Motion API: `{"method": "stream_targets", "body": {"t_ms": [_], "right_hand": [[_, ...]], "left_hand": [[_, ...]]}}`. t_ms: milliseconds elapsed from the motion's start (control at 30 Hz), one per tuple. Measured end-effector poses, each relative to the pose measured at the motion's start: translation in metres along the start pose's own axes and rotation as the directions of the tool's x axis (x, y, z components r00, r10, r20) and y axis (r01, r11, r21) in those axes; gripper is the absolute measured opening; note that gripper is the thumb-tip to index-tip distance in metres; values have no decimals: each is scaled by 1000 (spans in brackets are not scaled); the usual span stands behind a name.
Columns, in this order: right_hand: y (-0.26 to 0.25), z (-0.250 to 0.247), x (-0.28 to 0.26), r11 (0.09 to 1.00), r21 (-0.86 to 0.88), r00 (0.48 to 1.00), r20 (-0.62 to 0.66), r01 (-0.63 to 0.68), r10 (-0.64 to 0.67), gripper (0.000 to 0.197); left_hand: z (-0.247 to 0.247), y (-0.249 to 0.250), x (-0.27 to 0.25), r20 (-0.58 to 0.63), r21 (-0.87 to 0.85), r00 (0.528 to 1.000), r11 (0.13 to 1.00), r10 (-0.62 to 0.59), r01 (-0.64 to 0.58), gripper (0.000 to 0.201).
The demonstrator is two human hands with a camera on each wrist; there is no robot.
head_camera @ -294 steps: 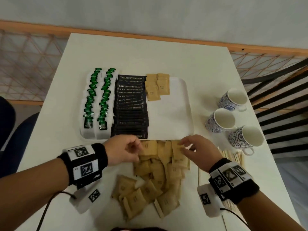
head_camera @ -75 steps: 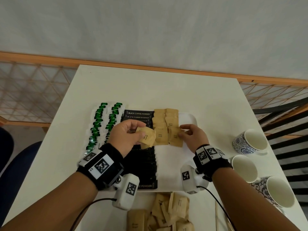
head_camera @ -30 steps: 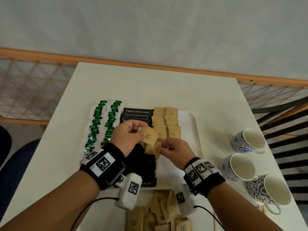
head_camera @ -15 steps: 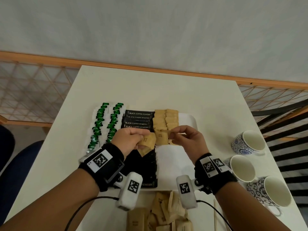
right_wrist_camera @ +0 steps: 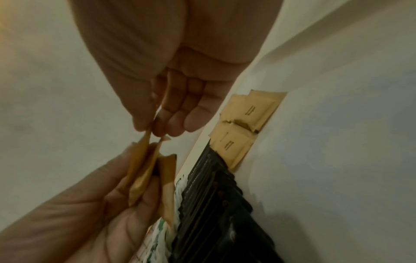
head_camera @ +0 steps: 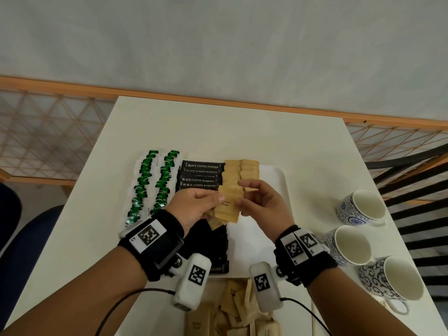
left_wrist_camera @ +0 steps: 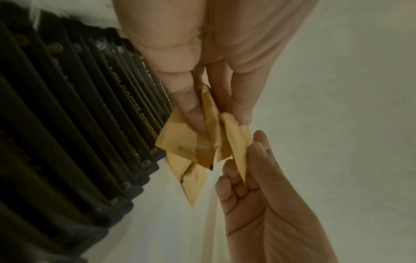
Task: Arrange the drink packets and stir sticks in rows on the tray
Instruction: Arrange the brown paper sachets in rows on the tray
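Left hand [head_camera: 194,204] grips a fan of sugar packets [head_camera: 228,207] above the tray [head_camera: 278,180]. Right hand [head_camera: 261,202] pinches 1 packet's edge. Light, floppy paper; probably best pinched at a corner.

It looked like a break corner or café-style refreshment spot. A plain white table [head_camera: 242,132] stood against a bare grey wall [head_camera: 218,40] with a wooden rail [head_camera: 72,87] and lattice panels [head_camera: 48,132] behind it. Near the table's right edge sat three patterned cups [head_camera: 358,207], and a tray [head_camera: 274,180] carried rows of coffee packets [head_camera: 201,166], sugar packets [head_camera: 242,168] and green-tagged sachets [head_camera: 155,180].
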State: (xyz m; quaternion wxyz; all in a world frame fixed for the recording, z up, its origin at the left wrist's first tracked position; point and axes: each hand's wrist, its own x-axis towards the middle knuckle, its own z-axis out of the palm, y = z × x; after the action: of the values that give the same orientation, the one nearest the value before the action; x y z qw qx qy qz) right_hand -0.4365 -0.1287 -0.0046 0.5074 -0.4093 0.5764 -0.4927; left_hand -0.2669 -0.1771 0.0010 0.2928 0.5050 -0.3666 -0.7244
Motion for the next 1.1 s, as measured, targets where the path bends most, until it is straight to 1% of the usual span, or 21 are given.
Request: {"method": "stream_targets", "body": {"t_ms": [67, 133, 167, 233, 333, 400, 500, 567, 767, 1100], "right_hand": [[1, -3, 3, 999, 22, 999, -20, -26, 26, 36], [2, -10, 8, 998, 26, 994, -86, -60, 62, 38], [4, -16, 10, 996, 16, 988, -126, -87, 88, 37], [10, -26, 14, 985, -78, 975, -174, -153, 138, 34], [23, -31, 20, 934, -283, 973, -137, -220, 188, 28], [30, -27, 23, 909, -347, 973, -110, -230, 204, 29], [33, -22, 33, 871, -441, 975, -131, -218, 178, 30], [33, -19, 38, 858, -469, 977, -146, -207, 156, 30], [36, -12, 42, 823, -531, 977, -168, -202, 131, 31], [33, -11, 40, 803, -556, 975, -168, -215, 145, 30]], "left_hand": [[-1, 0, 0, -12, 22, 1000, 999, 23, -22, 11], [-6, 2, 2, -51, 41, 998, 998, 45, -43, 11], [-10, 4, 3, -76, 45, 995, 998, 57, -54, 16], [-18, 9, 5, -113, 29, 990, 996, 84, -82, 25], [-31, 15, 8, -153, 18, 978, 990, 139, -138, 34], [-35, 17, 10, -168, -12, 973, 987, 158, -162, 39], [-34, 18, 11, -168, -22, 969, 982, 179, -186, 41], [-31, 17, 11, -166, -30, 969, 981, 184, -191, 41], [-26, 13, 10, -129, -93, 980, 982, 154, -166, 39], [-23, 10, 10, -116, -87, 982, 984, 146, -156, 39]]}}
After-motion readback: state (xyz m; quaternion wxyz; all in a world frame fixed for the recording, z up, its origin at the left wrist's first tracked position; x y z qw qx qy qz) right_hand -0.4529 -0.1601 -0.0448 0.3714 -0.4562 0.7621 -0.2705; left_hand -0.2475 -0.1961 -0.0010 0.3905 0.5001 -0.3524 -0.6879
